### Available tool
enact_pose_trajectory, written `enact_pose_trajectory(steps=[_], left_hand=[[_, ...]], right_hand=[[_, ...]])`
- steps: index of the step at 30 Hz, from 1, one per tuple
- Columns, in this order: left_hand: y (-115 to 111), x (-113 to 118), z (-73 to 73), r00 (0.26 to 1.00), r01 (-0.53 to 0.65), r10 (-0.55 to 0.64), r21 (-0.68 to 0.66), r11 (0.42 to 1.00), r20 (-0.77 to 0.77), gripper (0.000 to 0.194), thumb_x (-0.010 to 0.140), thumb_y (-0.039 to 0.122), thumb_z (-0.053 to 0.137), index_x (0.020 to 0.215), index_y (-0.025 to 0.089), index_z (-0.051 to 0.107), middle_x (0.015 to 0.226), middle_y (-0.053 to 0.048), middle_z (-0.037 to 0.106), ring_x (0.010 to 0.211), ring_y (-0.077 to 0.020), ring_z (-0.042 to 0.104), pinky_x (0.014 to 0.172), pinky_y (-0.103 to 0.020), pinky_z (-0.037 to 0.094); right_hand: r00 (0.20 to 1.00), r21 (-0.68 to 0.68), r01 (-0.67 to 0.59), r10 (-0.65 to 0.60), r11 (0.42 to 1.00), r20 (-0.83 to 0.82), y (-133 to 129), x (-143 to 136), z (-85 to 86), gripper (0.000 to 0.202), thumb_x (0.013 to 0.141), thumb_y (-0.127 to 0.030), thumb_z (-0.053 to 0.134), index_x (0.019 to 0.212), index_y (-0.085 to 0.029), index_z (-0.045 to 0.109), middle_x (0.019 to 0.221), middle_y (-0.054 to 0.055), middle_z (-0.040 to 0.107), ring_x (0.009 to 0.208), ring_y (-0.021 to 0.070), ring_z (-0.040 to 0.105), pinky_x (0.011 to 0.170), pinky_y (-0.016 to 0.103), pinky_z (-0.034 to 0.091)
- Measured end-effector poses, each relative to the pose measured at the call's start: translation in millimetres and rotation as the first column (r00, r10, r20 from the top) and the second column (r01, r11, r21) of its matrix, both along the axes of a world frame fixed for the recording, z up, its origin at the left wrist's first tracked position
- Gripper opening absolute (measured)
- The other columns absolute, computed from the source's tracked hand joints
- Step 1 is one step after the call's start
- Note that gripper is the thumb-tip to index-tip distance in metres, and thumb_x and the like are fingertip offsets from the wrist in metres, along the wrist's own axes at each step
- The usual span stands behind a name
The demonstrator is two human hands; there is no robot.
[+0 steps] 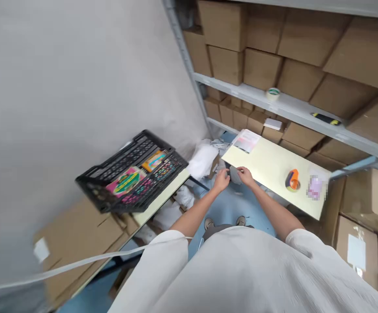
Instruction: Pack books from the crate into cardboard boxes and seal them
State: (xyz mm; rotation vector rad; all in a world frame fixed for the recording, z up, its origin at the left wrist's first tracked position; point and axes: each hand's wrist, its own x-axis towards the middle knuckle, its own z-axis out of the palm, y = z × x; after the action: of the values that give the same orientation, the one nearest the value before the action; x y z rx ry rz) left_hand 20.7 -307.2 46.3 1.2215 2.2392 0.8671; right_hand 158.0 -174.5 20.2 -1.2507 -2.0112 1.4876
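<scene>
held grey piece [235, 175]: matt, material unclear | latticed crate [177, 157]: plastic | shelf cartons [226, 65]: matt cardboard | shelf beam [247, 96]: smooth metal | T-shirt [241, 269]: cloth

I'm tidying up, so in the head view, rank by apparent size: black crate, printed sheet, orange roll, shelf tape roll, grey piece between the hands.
Black crate
Printed sheet
Orange roll
Shelf tape roll

Grey piece: unsure; partly covered and close to the rolls in size.

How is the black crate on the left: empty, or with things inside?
Not empty: inside the black crate lie a pink-and-green package and an orange package.
</scene>
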Motion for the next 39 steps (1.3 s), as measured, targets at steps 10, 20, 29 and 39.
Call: enact_pose_trajectory(steps=[10, 20, 29, 39], left_hand=[[-217, -66, -3.7, 0.869, -0.493, 0.493, -0.009, 0.870, 0.037, 0.043, 0.090, 0.010, 0.064, 0.129, 0.023, 0.073, 0.140, -0.012, 0.072, 0.139, -0.0297, 0.063, 0.125, -0.046, 0.046], [-444, -115, -22.3, 0.676, -0.732, 0.733, -0.051, 0.680, 0.073, 0.045, 0.093, 0.011, 0.061, 0.135, 0.023, 0.069, 0.146, -0.011, 0.068, 0.141, -0.0274, 0.061, 0.124, -0.043, 0.046], [-613, -181, -42.2, 0.623, -0.774, 0.782, -0.163, 0.612, -0.025, 0.046, 0.096, 0.009, 0.060, 0.139, 0.022, 0.068, 0.147, -0.013, 0.068, 0.142, -0.0277, 0.063, 0.122, -0.041, 0.048], [-671, -219, -71.8, 0.714, -0.681, 0.694, -0.319, 0.659, -0.091, 0.062, 0.094, 0.011, 0.056, 0.156, 0.017, 0.056, 0.172, -0.018, 0.047, 0.158, -0.0345, 0.047, 0.130, -0.051, 0.039]], right_hand=[[0.870, -0.024, -0.493, 0.493, 0.870, -0.013, -160, -151, 4.4, 0.024, 0.087, -0.017, 0.061, 0.104, -0.021, 0.077, 0.115, 0.008, 0.081, 0.108, 0.0224, 0.075, 0.109, 0.040, 0.057], [0.663, -0.028, -0.749, 0.748, 0.662, -0.033, -377, -255, -13.2, 0.024, 0.086, -0.022, 0.060, 0.102, -0.020, 0.078, 0.112, 0.008, 0.082, 0.105, 0.0238, 0.076, 0.107, 0.042, 0.059], [0.592, -0.088, -0.795, 0.800, 0.600, 0.097, -527, -318, -39.8, 0.030, 0.087, -0.022, 0.065, 0.113, -0.021, 0.081, 0.121, 0.011, 0.083, 0.116, 0.0264, 0.076, 0.113, 0.044, 0.056], [0.670, -0.086, -0.691, 0.680, 0.718, 0.297, -580, -351, -64.5, 0.044, 0.081, -0.023, 0.063, 0.124, -0.020, 0.073, 0.126, 0.012, 0.079, 0.121, 0.0291, 0.074, 0.111, 0.042, 0.057]])
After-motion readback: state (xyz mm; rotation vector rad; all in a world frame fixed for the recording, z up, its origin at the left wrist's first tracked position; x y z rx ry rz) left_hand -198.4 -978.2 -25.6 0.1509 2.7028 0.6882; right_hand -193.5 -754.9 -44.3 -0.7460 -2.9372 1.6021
